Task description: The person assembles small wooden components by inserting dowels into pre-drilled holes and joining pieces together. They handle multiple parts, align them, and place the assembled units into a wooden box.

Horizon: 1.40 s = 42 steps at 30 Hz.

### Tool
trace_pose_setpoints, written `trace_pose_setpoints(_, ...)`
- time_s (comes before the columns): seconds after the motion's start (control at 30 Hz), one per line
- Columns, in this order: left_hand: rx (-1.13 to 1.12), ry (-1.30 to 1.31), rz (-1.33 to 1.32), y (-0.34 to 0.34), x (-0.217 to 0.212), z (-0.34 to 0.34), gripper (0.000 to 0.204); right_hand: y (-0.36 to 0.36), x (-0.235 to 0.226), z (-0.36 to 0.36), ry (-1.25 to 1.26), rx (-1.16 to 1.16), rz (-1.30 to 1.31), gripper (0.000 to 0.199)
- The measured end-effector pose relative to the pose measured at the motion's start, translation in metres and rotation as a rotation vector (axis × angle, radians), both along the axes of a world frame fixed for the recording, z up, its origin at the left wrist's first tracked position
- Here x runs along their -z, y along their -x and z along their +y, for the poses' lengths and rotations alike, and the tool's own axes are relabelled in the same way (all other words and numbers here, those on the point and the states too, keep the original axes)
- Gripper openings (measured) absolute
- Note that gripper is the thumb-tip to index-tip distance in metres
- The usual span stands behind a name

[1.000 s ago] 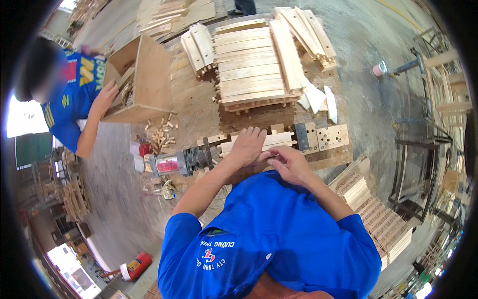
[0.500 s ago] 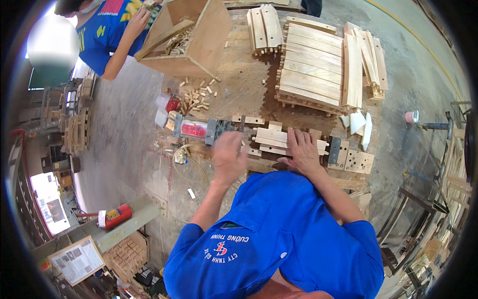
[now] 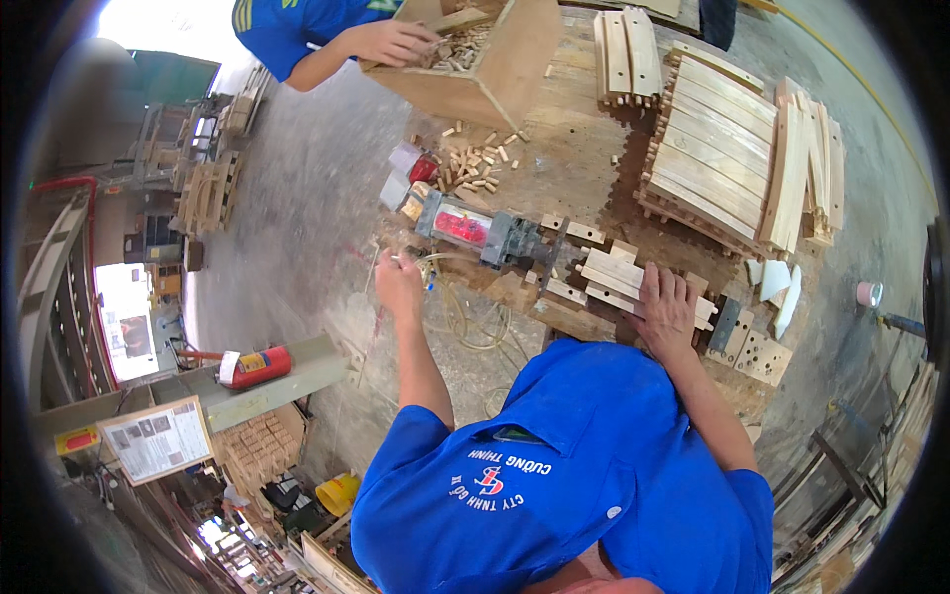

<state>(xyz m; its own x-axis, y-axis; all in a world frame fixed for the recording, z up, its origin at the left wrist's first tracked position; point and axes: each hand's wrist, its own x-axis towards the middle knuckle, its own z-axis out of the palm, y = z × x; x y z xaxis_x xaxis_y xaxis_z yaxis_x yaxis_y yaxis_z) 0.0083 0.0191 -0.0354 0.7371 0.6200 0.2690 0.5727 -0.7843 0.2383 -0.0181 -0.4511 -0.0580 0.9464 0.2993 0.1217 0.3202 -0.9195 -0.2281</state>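
Observation:
My right hand (image 3: pixel 667 315) lies over pale wooden slats (image 3: pixel 616 269) with small tenons at their ends, its fingers stretched across them. These slats sit in a wooden jig between a dark metal plate (image 3: pixel 723 324) on the right and a pneumatic cylinder (image 3: pixel 465 227) on the left. To the left of the cylinder, beyond the bench edge, my left hand (image 3: pixel 399 287) is closed with its fingertips pinched together. It is beside a thin clear air hose (image 3: pixel 447 257); what it holds is too small to make out.
Loose dowels (image 3: pixel 477 163) lie behind the cylinder. A co-worker's hand (image 3: pixel 394 43) reaches into a plywood box (image 3: pixel 520 64) of dowels. Stacked slats (image 3: pixel 714 148) stand at the back right, with white foam pieces (image 3: pixel 776 280) nearer. A fire extinguisher (image 3: pixel 259 366) is at left.
My left hand has moved left from the cylinder's rod end to beside the hose and closed. My right hand stays on the slats. The co-worker's hand is now in the box. The view has shifted.

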Motion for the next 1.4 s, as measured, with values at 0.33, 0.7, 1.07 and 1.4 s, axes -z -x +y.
trace_pose_setpoints(0.33, 0.201, 0.147, -0.142, -0.010, 0.019, 0.011, 0.032, -0.003, -0.008, -0.006, -0.022, 0.017, 0.002, 0.081)
trace_pose_setpoints(0.7, 0.150, 0.206, -0.065, -0.013, 0.016, 0.002, 0.036, -0.001, -0.009, -0.018, -0.001, 0.001, 0.036, 0.090)
trace_pose_setpoints(1.07, 0.058, 0.127, 0.040, -0.023, 0.006, -0.007, 0.037, 0.000, -0.012, -0.018, 0.001, -0.007, 0.049, 0.099)
trace_pose_setpoints(1.4, 0.113, 0.275, -0.131, -0.009, 0.003, -0.004, 0.034, 0.002, -0.010, -0.021, -0.007, -0.008, 0.009, 0.100)
